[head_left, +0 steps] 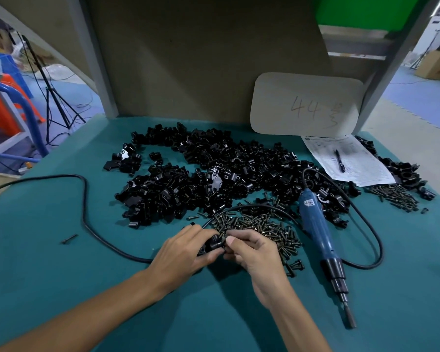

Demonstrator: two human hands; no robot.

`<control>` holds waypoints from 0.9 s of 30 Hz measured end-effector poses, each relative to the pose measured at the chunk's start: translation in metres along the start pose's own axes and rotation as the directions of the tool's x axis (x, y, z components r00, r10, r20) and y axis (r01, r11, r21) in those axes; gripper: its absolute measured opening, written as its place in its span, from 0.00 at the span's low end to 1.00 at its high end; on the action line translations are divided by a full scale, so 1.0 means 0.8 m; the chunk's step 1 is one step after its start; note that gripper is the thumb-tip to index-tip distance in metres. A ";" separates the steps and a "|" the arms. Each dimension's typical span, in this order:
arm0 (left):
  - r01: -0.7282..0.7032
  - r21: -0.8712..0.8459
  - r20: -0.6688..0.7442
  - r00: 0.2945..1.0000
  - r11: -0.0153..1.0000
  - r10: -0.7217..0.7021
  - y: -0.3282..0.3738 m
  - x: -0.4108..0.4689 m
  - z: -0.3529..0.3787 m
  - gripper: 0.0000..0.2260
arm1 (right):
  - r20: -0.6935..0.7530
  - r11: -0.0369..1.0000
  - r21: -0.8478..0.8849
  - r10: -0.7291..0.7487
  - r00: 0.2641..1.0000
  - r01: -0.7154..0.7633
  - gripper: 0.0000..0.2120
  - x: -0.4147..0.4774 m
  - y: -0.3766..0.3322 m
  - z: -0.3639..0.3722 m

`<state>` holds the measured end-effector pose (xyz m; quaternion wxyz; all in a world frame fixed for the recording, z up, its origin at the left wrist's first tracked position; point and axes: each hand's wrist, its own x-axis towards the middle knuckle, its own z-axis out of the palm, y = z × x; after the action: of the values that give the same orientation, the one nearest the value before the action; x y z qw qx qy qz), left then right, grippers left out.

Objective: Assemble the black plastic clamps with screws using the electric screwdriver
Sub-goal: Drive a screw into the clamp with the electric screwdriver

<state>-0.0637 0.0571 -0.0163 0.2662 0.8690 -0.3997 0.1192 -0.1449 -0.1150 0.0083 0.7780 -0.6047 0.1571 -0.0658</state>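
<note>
My left hand grips a black plastic clamp just above the green table. My right hand pinches at the clamp's right end with thumb and fingers; whatever it pinches is hidden by the fingertips. A pile of dark screws lies right behind both hands. A large heap of black clamps spreads across the table's middle. The blue electric screwdriver lies on the table to the right of my right hand, bit pointing toward me.
The screwdriver's black cable loops across the left side and around the screws. A paper form with a pen and a cardboard sign marked 44 stand at the back right. Another screw pile lies far right. One loose screw lies left.
</note>
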 end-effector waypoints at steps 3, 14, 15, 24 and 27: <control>0.011 -0.019 -0.004 1.000 1.000 -0.011 0.000 0.000 0.000 0.19 | 0.075 0.977 -0.203 -0.046 0.996 0.060 0.09 0.000 -0.002 -0.007; -0.088 0.032 -0.039 0.995 0.996 0.089 -0.001 0.000 0.003 0.16 | 0.262 0.611 -0.743 -0.108 0.959 0.272 0.19 0.014 -0.010 -0.009; -0.091 0.035 -0.036 0.995 0.995 0.092 -0.002 0.000 0.003 0.16 | 0.267 0.587 -0.759 -0.113 0.957 0.281 0.20 0.013 -0.012 -0.008; -0.089 0.159 -0.112 0.988 0.983 0.107 0.002 0.003 0.000 0.16 | -0.282 0.178 -0.956 -0.359 0.890 -0.231 0.33 0.014 -0.064 -0.142; -0.096 0.166 -0.105 0.988 0.981 0.114 0.004 0.004 0.000 0.18 | -0.357 0.202 -0.925 -0.163 0.920 -0.323 0.33 0.017 -0.067 -0.170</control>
<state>-0.0641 0.0536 -0.0136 0.2111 0.8570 -0.4184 0.2143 -0.1716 -0.2578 0.0280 0.1767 -0.9227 0.3417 -0.0257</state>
